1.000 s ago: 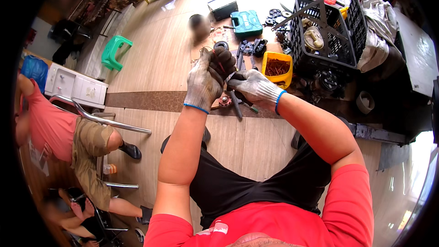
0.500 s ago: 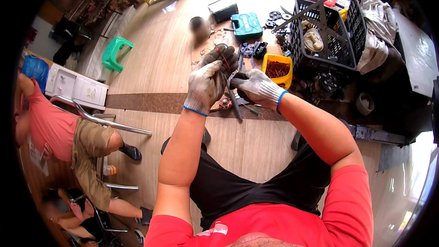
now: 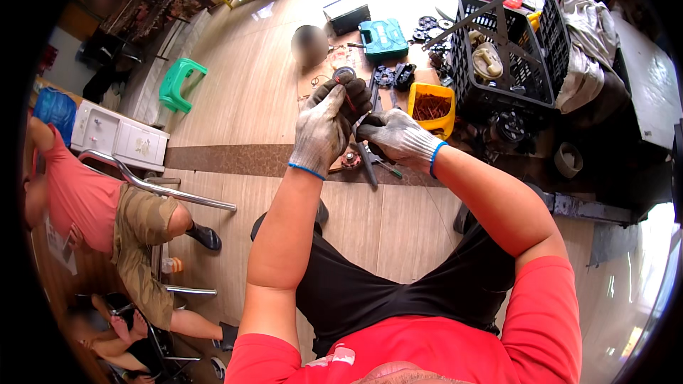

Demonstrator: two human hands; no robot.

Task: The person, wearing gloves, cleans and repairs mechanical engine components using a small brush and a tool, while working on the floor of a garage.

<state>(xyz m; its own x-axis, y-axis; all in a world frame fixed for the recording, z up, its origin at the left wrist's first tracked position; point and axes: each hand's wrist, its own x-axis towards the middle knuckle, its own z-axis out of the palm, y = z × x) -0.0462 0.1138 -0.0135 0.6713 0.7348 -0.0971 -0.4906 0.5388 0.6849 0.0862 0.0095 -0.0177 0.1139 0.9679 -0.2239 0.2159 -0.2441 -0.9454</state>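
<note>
Both my hands wear grey-white work gloves with dark fingers and blue cuffs. My left hand (image 3: 329, 115) is closed around a small dark round part (image 3: 344, 73) whose rim shows beyond the fingers. A thin red wire (image 3: 349, 102) runs across those fingers. Beside it, my right hand (image 3: 400, 132) is closed in a pinch, its fingertips close to the left palm; what they hold is hidden. Just below the hands, a dark bar-like handle (image 3: 368, 165) points toward me; I cannot tell whether it is held or lies on the floor.
Past my hands are a yellow bin (image 3: 432, 110) of reddish-brown pieces, a teal tool case (image 3: 383, 39) and several dark parts. A black crate (image 3: 501, 57) stands at right. A green stool (image 3: 181, 84) is at left, near a seated person in a pink shirt (image 3: 84, 188).
My left hand has turned slightly, and the round part's rim now shows above its fingers. The red wire sits lower across the fingers. My right hand has hardly moved.
</note>
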